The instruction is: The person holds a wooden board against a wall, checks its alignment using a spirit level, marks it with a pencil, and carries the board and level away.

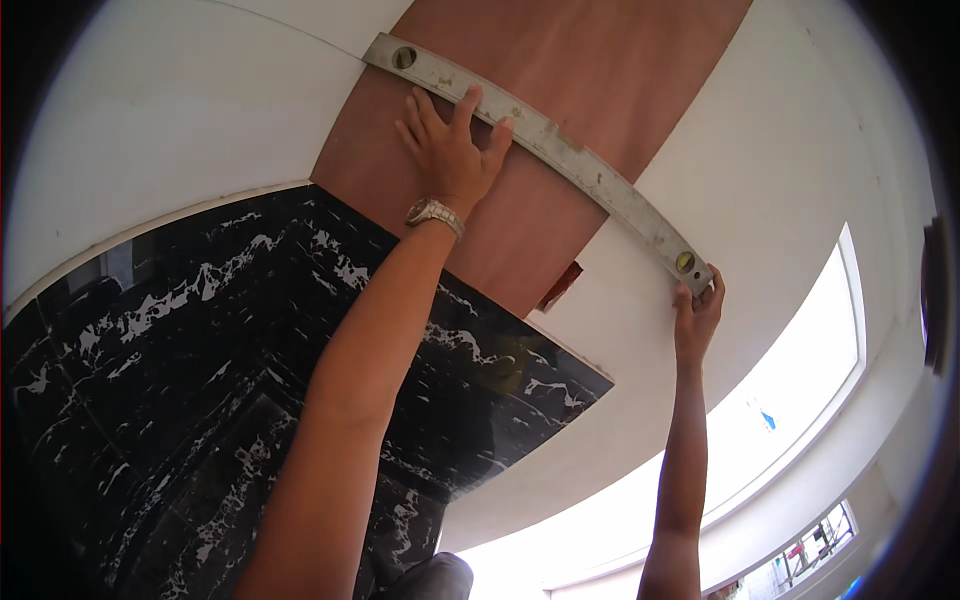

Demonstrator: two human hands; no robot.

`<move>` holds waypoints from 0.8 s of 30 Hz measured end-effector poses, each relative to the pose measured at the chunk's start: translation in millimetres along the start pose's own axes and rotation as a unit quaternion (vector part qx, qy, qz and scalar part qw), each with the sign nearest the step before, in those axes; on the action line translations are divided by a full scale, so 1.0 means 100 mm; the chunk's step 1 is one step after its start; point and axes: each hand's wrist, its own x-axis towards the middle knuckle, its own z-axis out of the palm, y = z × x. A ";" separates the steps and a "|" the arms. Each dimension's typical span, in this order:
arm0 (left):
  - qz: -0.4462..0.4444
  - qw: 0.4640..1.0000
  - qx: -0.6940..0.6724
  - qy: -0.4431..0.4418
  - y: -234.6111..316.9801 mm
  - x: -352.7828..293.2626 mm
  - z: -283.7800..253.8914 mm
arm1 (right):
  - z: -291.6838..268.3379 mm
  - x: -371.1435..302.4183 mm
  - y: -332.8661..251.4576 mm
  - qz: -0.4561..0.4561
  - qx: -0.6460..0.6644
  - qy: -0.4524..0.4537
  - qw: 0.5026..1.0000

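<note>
A long grey spirit level (560, 150) lies slantwise across a reddish-brown panel (530, 225) on the white wall, running from upper left down to the right. Its round vials show near both ends. My left hand (455, 155) has its fingers spread over the panel, some fingertips touching the lower edge of the level. A metal-band watch (436, 213) circles that wrist. At the level's lower right end, past the panel and over white wall, my right hand (698, 310) is closed round the tip, thumb on the near side.
Black marble-look tiles (480, 350) with white veins form a corner and ledge below the panel. A small dark-red recess (561, 287) sits beside the panel's lower edge. A thin line (290, 30) crosses the white wall to the level's left end. Bright window openings (800, 360) stand at right.
</note>
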 end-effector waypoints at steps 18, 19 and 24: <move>0.008 1.000 -0.001 -0.005 -0.02 -0.01 0.01 | -0.02 -0.01 0.05 -0.019 -0.010 0.000 1.000; 0.009 1.000 0.004 -0.005 -0.02 0.00 0.01 | -0.01 -0.01 0.05 -0.022 -0.006 0.000 1.000; 0.004 1.000 0.003 -0.008 -0.01 0.00 0.03 | 0.00 0.01 0.09 -0.028 0.000 0.015 0.999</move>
